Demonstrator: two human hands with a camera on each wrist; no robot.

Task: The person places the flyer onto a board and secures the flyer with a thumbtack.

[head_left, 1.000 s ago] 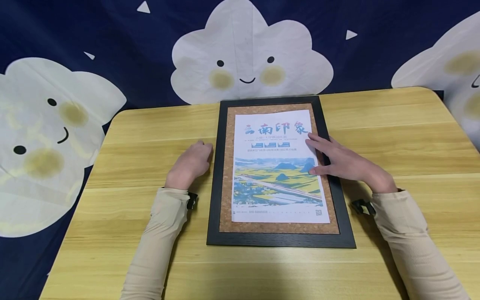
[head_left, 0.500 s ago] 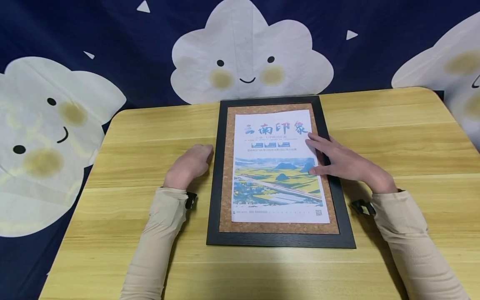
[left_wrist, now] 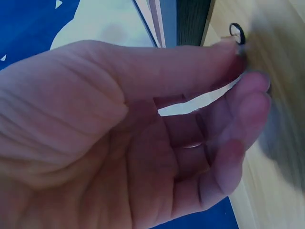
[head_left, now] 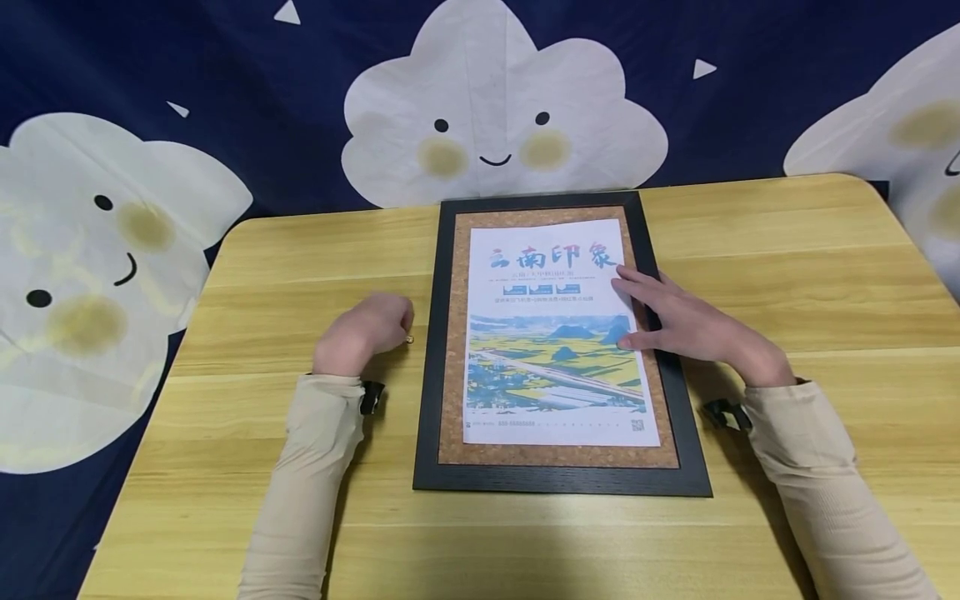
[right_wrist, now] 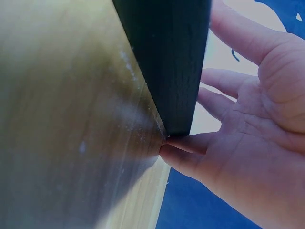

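A black picture frame (head_left: 431, 400) with a cork backing (head_left: 452, 400) lies flat on the wooden table (head_left: 787, 267). A printed landscape poster (head_left: 551, 367) lies on the cork. My right hand (head_left: 652, 312) rests flat on the poster's right edge and the frame rail, fingers straight. In the right wrist view the fingers of that hand (right_wrist: 228, 114) reach over the dark frame edge (right_wrist: 167, 62). My left hand (head_left: 403, 329) sits on the table just left of the frame, fingers curled. It pinches a small metal pin (head_left: 409, 339) at its fingertips (left_wrist: 233, 47); the pin (left_wrist: 237, 32) shows as a small ring.
A dark blue cloth with smiling white clouds (head_left: 502, 108) hangs behind and around the table. Bare wood shows left and right of the frame and along the near edge (head_left: 480, 567). Both forearms wear beige sleeves.
My left hand has drawn back leftward from the frame's edge, and a small pin now shows at its fingertips. The right hand and poster have not moved.
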